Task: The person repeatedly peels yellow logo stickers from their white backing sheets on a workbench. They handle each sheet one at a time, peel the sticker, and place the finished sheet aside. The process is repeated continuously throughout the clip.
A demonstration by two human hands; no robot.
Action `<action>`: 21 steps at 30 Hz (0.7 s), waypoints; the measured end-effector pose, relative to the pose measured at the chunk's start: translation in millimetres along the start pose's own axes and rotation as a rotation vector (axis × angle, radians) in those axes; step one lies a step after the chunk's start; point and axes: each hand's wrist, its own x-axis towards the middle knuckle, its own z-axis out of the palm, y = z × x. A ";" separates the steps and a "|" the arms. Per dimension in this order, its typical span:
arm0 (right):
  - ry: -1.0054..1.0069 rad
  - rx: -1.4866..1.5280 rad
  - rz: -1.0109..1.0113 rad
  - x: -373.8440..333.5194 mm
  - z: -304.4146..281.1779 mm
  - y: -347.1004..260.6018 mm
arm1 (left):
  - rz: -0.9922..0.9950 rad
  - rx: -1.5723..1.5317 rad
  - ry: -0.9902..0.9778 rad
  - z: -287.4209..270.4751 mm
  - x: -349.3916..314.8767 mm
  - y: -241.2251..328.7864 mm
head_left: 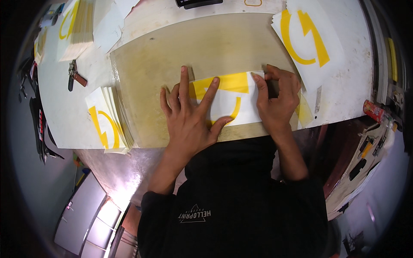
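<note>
A white paper sheet with yellow printing (234, 82) lies in front of me, apparently folded, on a tan translucent mat (163, 47). My left hand (186, 118) is spread over the sheet's left part, its index fingertip on the yellow band and its thumb near the front edge. Its other fingers reach past the sheet onto the mat. At the sheet's far right corner, my right hand (280, 96) pinches the paper edge between thumb and bent fingers. Part of the sheet is hidden under my left hand.
Paper stacks with yellow print stand at the front left (122, 122), far left (79, 32) and far right (303, 34). A small brown-handled hand tool (74, 76) lies on the left. A dark device (200, 3) and a rubber band (253, 4) are at the far edge.
</note>
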 end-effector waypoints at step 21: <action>-0.017 -0.021 0.010 -0.7 -0.5 -1.0 | 0.105 -0.030 -0.035 16.3 0.9 -10.1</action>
